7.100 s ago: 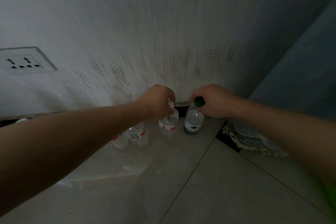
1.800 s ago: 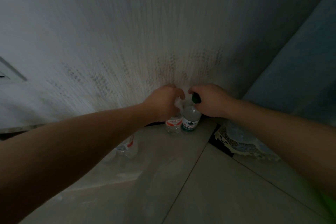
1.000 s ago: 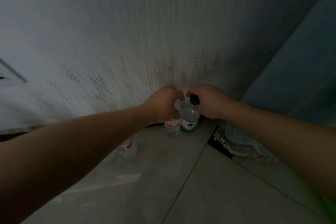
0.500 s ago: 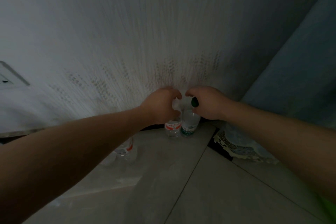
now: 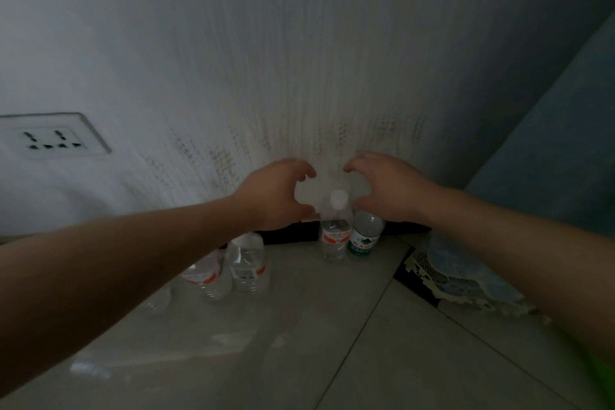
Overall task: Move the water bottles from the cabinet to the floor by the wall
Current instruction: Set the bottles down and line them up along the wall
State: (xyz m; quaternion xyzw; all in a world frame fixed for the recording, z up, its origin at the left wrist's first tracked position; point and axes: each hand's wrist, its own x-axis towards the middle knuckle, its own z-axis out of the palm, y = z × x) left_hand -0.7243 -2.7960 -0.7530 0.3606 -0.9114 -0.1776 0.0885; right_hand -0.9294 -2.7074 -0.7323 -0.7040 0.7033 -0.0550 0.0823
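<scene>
Head view: left hand (image 5: 276, 193), right hand (image 5: 391, 191) curved half-open, holding nothing, above red-label bottle (image 5: 335, 238), green-label bottle (image 5: 365, 236).

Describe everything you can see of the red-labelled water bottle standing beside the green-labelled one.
The red-labelled water bottle is clear plastic with a white cap and a red-and-white label round its middle. It stands upright on the floor tile at the foot of the wall, close beside the green-labelled bottle. The left hand curves open beside its neck; whether the thumb touches it is unclear.
</scene>
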